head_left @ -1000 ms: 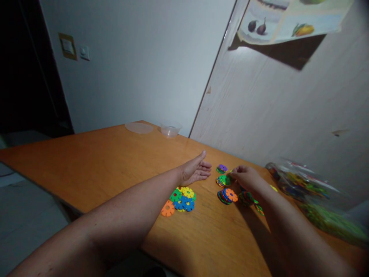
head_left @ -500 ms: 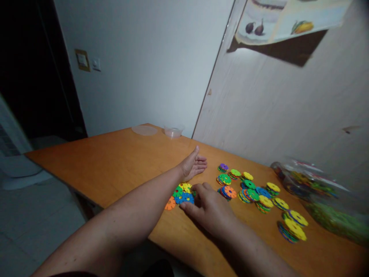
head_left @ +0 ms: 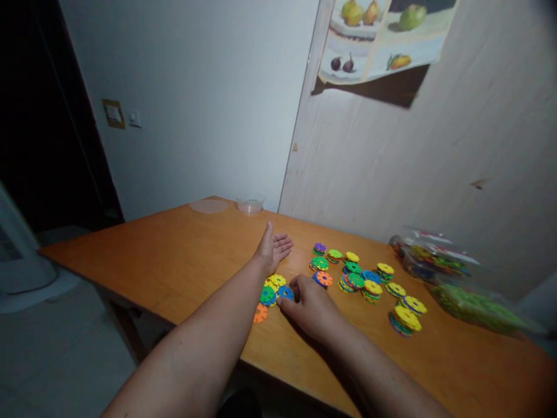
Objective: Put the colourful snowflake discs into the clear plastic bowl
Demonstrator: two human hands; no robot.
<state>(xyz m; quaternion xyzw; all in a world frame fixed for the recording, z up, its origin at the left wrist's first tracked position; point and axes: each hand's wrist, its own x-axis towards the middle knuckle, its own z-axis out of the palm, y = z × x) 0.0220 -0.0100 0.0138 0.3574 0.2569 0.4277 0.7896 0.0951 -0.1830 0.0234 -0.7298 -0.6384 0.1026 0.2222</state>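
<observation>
My left hand [head_left: 275,251] rests on its edge on the table, fingers stretched out, thumb up and palm facing right, holding nothing. Just in front of its wrist lies a loose pile of flower-shaped plastic discs: yellow ones [head_left: 277,281], a green one [head_left: 267,295] and an orange one [head_left: 260,314]. At the pile's right side my right hand [head_left: 312,305] has its thumb and curled fingers closed at a blue disc [head_left: 285,292]. The fingertips are partly hidden behind the hand. Right of both hands stand several short stacks of such discs, one topped with orange [head_left: 323,278].
Farther right are stacks topped with yellow [head_left: 407,318], green [head_left: 355,280] and purple [head_left: 319,248]. Clear plastic bags [head_left: 430,255] and a bag of green pieces [head_left: 474,305] lie by the wall. A clear tub [head_left: 250,206] and a round lid [head_left: 209,206] sit at the table's [head_left: 174,255] back.
The camera view has shifted, so the scene sits farther left. The right hand has closed at the blue disc, which has parted slightly from the pile. The left hand keeps its pose.
</observation>
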